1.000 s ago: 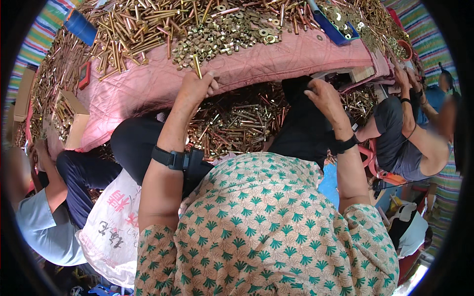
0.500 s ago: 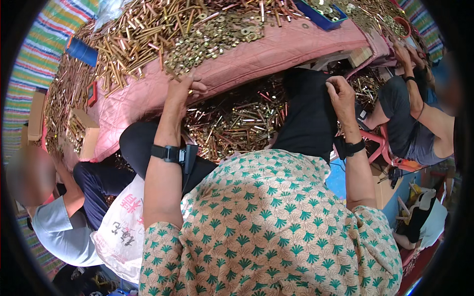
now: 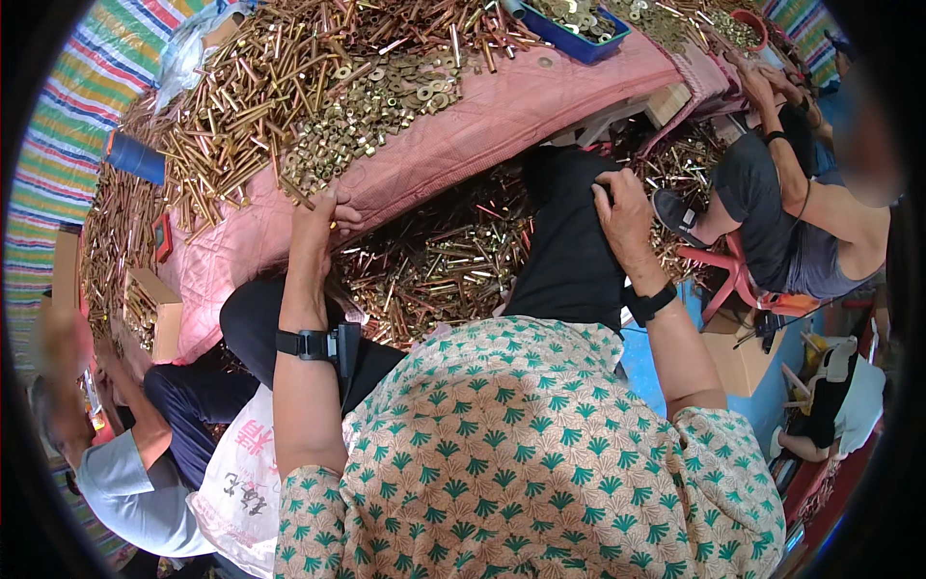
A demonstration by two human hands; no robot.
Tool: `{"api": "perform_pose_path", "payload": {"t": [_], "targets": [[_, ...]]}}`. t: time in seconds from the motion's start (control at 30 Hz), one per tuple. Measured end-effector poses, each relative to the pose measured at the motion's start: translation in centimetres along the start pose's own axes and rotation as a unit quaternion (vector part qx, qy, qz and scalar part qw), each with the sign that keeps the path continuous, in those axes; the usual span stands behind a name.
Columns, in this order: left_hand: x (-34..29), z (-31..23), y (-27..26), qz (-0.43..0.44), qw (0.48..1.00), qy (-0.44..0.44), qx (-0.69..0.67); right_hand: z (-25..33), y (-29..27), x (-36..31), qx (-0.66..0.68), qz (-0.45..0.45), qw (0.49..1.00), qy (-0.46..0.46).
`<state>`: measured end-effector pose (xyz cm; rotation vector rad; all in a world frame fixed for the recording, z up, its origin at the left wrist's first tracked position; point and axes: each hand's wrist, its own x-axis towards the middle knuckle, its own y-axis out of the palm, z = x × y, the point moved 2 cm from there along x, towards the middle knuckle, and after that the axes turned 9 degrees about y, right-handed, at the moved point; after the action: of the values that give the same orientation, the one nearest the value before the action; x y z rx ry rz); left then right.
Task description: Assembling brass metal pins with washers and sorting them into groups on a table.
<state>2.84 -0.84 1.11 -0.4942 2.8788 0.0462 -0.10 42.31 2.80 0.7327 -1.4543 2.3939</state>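
Observation:
My left hand (image 3: 324, 216) is at the near edge of a pink quilted cover (image 3: 424, 152), its fingers bent and partly hidden from above. A brownish metal bolt (image 3: 296, 194) sticks out from its fingertips toward a heap of nuts (image 3: 333, 145); the hand looks closed on its end. Flat washers (image 3: 424, 92) lie beside the nuts, and long brassy bolts (image 3: 217, 135) spread behind and to the left. Over my black-trousered knee (image 3: 559, 203) rests my right hand (image 3: 625, 207), thumb apart from the loosely bent fingers, with nothing visible in it.
More bolts (image 3: 453, 265) fill the space below the cover's edge. A blue tray (image 3: 579, 43) holds washers at the back. One person (image 3: 820, 222) works at the right, another (image 3: 135, 482) sits at the left beside an open cardboard box (image 3: 164, 323) and a white sack (image 3: 241, 492).
The view has shifted, so the table sits lower and further left. My right hand has settled flatter over the knee. My left hand keeps its place by the nuts. The left person's arms moved.

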Motion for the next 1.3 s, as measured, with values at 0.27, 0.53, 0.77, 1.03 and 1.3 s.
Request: {"api": "perform_pose_path", "payload": {"t": [0.27, 0.53, 0.77, 1.03, 1.3], "targets": [[0.0, -0.8, 0.6, -0.002, 1.0, -0.019, -0.013, 1.6, 2.5, -1.2, -0.034, 0.063, 0.997, -0.028], [0.4, -1.1, 0.6, 0.003, 1.0, -0.015, 0.023, 3.1, 7.9, -4.6, -0.001, 0.2, 0.975, -0.091], [0.5, -0.2, 0.1, 0.009, 1.0, -0.003, 0.028, 2.7, 10.8, -4.8, -0.008, 0.233, 0.965, -0.121], [-0.1, -0.4, 0.1, 0.024, 1.0, 0.004, -0.002, 0.9, 11.8, -4.8, -0.065, 0.25, 0.96, -0.111], [-0.7, -0.3, 0.9, 0.086, 0.99, 0.112, 0.026, 1.1, 12.3, -4.8, -0.106, 0.261, 0.95, -0.134]]}}
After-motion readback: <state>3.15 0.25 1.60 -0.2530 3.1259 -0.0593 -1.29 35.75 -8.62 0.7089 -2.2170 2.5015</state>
